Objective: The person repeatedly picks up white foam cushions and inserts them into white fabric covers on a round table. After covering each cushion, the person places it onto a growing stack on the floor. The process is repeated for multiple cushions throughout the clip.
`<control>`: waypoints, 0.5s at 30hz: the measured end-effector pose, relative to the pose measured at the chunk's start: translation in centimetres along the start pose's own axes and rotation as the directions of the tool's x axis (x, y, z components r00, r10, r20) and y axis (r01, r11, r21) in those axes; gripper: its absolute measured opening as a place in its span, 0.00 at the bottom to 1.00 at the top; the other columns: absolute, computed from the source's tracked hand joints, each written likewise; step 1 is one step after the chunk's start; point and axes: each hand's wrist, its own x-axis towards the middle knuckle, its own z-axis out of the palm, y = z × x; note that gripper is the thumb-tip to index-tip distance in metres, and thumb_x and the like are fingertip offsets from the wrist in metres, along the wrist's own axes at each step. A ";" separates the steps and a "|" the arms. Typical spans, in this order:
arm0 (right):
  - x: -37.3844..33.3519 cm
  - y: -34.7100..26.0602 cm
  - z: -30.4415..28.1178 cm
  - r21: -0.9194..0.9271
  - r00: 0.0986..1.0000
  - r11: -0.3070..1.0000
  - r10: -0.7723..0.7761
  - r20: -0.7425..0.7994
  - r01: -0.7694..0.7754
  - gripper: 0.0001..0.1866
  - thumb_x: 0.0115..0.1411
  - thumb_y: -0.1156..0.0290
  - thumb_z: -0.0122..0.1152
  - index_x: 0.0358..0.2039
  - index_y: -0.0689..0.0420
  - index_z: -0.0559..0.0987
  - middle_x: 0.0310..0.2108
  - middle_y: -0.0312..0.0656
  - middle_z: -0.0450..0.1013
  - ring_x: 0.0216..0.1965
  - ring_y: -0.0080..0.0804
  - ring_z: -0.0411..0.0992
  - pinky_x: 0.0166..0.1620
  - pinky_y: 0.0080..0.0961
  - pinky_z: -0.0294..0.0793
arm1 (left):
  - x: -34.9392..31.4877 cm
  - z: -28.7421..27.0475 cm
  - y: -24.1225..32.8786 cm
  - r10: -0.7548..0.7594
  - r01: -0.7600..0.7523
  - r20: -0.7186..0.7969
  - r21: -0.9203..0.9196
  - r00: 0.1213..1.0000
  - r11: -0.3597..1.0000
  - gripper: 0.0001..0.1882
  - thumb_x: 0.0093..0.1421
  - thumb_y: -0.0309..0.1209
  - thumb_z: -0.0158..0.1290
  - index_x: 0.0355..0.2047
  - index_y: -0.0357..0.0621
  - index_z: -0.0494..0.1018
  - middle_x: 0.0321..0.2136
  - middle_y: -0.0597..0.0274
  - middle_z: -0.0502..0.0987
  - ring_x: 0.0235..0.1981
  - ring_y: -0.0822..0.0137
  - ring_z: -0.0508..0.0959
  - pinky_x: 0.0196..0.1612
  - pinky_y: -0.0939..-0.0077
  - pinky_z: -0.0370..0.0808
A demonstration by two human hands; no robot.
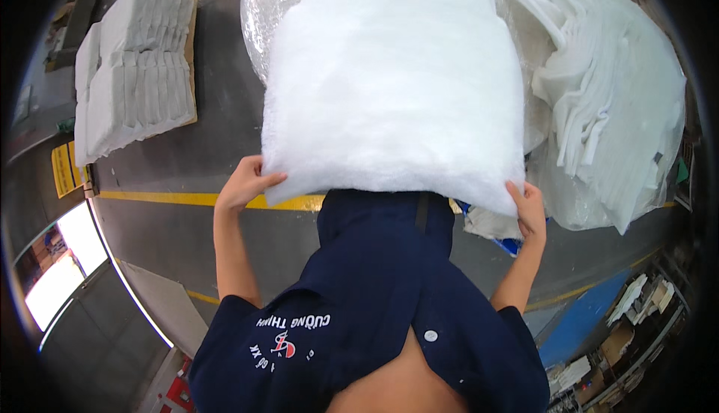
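A large sheet of white fluffy wadding [397, 83] stretches away in front of me, its near edge sagging a little between my hands. At its near left corner, my left hand [251, 182] is closed, pinching the edge between thumb and fingers. My right hand [528, 207] grips the near right corner in the same way, thumb on top. The far end of the sheet runs out past the top of the view. Beneath and behind it, clear plastic wrap [262, 8] shows at the sides.
On the left stands a stack of folded white wadding [142, 68] on a brown board. To the right, more white sheets [599, 106] lie piled in clear plastic. A yellow line [187, 198] crosses the grey floor. Cluttered shelving [636, 338] is at the lower right.
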 end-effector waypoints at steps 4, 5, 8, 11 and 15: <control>-1.2 3.1 -2.9 0.356 0.979 0.915 -0.205 -0.003 0.192 0.17 0.60 0.66 0.68 0.43 0.65 0.80 0.40 0.42 0.79 0.40 0.24 0.77 0.43 0.23 0.75 | -2.4 -2.2 -3.5 0.092 -0.036 0.116 -0.419 0.989 0.907 0.16 0.50 0.27 0.68 0.37 0.31 0.80 0.33 0.58 0.82 0.33 0.71 0.80 0.40 0.75 0.77; -0.7 4.0 -3.0 0.320 0.986 0.934 -0.166 0.002 0.157 0.17 0.59 0.65 0.69 0.43 0.63 0.80 0.39 0.40 0.80 0.40 0.25 0.77 0.44 0.26 0.76 | -1.9 -2.2 -4.6 0.084 -0.028 0.110 -0.432 0.990 0.901 0.15 0.51 0.27 0.68 0.38 0.32 0.80 0.35 0.57 0.83 0.34 0.71 0.81 0.41 0.74 0.77; 0.7 6.3 -3.1 0.142 0.994 0.985 -0.103 0.020 0.100 0.17 0.59 0.65 0.70 0.43 0.63 0.80 0.39 0.39 0.79 0.40 0.25 0.77 0.45 0.29 0.77 | -0.5 -1.2 -7.9 -0.017 0.041 0.067 -0.377 0.998 0.925 0.13 0.53 0.27 0.67 0.37 0.32 0.80 0.34 0.58 0.83 0.35 0.71 0.81 0.43 0.73 0.76; 0.4 7.2 -2.4 0.360 0.980 0.916 -0.198 0.014 0.179 0.17 0.59 0.64 0.70 0.43 0.63 0.80 0.39 0.39 0.79 0.38 0.23 0.75 0.44 0.25 0.74 | -1.0 -0.9 -9.6 0.151 -0.092 0.064 -0.545 0.986 0.833 0.16 0.55 0.27 0.66 0.42 0.33 0.79 0.38 0.59 0.82 0.39 0.68 0.80 0.45 0.73 0.76; 1.9 9.3 -2.8 0.232 0.993 0.968 -0.111 0.035 0.100 0.17 0.59 0.64 0.70 0.42 0.63 0.81 0.37 0.37 0.79 0.36 0.22 0.73 0.41 0.22 0.72 | 0.0 -0.4 -10.5 0.134 -0.060 0.093 -0.562 0.987 0.825 0.18 0.55 0.28 0.65 0.45 0.35 0.77 0.40 0.61 0.81 0.41 0.68 0.80 0.45 0.73 0.77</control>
